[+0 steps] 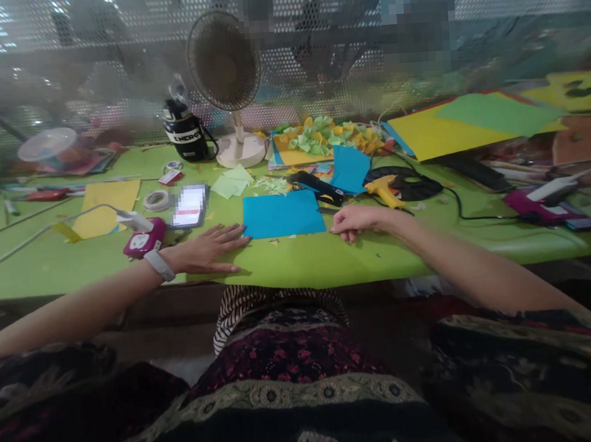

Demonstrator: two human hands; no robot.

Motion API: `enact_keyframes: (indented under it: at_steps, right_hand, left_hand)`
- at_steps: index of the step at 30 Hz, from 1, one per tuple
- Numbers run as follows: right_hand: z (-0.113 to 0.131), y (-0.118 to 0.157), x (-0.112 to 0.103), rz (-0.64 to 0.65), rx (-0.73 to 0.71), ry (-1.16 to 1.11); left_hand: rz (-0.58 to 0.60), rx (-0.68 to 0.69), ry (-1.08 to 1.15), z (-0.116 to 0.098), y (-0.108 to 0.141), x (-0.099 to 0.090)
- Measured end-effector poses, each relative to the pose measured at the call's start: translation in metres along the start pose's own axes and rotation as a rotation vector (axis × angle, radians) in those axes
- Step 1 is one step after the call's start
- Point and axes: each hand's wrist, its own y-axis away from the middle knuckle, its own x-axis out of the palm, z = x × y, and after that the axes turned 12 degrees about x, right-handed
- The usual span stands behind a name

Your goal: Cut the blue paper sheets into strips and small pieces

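Note:
A rectangular blue paper sheet [282,215] lies flat on the green-covered table. My left hand [210,247] rests palm down with its fingers stretched out, the tips at the sheet's left edge. By the sheet's right edge, my right hand [353,223] is closed, fingers curled together near the corner. A thin dark strip shows beside its knuckles; whether the fingers hold it cannot be made out. Just behind are a black stapler-like tool [318,187] and another blue paper piece [348,170]. A yellow glue gun [384,190] lies to the right of them.
A phone [189,206], tape roll [157,201] and purple power adapter [145,238] are at left. Behind stand a fan [237,134] and black bottle [186,134]. Green and yellow paper scraps [325,138] pile up centrally; large coloured sheets [430,133] lie right. Cables cross both sides.

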Motion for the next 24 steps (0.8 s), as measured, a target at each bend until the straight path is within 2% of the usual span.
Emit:
enact_keyframes:
  at_steps: [2,4,6,8,11,13,15,20,24]
  right_hand:
    - [0.0,0.003,0.0,-0.011,-0.008,0.002]
    - [0.002,0.005,-0.001,-0.051,-0.046,-0.006]
    - [0.011,0.004,-0.001,-0.096,-0.113,-0.022]
    - [0.024,0.0,0.003,-0.108,-0.173,-0.016]
    - [0.045,-0.01,0.015,-0.062,-0.172,0.053]
    - [0.055,-0.016,0.023,-0.034,-0.122,0.072]
    - [0.058,-0.021,0.027,-0.029,-0.092,0.075]
    - [0.055,-0.024,0.027,-0.014,-0.109,0.076]
    - [0.052,-0.023,0.026,-0.003,-0.124,0.078]
  left_hand:
    - [-0.038,-0.011,0.059,-0.001,0.002,-0.005]
    - [-0.176,-0.05,0.126,-0.003,-0.006,-0.016]
    - [-0.402,-0.15,0.226,-0.006,-0.026,-0.03]
    - [-0.496,-0.299,0.456,-0.01,-0.058,-0.044]
    - [-0.302,-0.427,0.87,-0.015,-0.11,-0.057]
    - [-0.21,-0.454,0.971,-0.017,-0.137,-0.057]
    - [-0.133,-0.47,0.991,-0.017,-0.153,-0.052]
    - [-0.064,-0.544,0.99,-0.012,-0.162,-0.041]
    - [-0.03,-0.522,0.896,-0.004,-0.158,-0.038]
